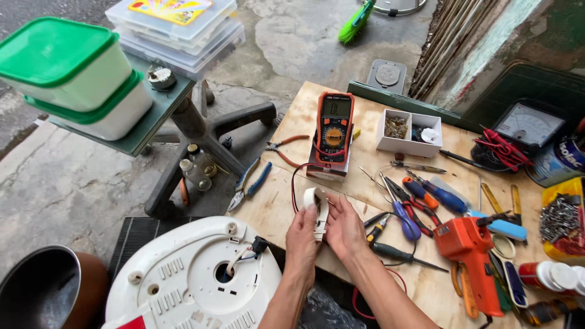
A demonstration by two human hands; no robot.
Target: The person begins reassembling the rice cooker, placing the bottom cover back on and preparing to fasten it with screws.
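My left hand point(303, 234) and my right hand point(345, 228) both grip a small white plastic part point(317, 210), held upright between them over the wooden board point(274, 207). A red wire point(295, 183) runs from near the part up toward an orange digital multimeter point(334, 127) that lies just beyond my hands. A white round appliance base point(189, 277) lies upside down at my lower left, with a black connector and wires sticking out of its middle.
Pliers point(250, 183), scissors and screwdrivers point(405, 210), an orange glue gun point(472, 256), a white box of small parts point(408, 131), an analogue meter point(529, 123) and a yellow tray of screws point(560, 222) crowd the board. Green-lidded tubs point(67, 67) sit on a side table at the left.
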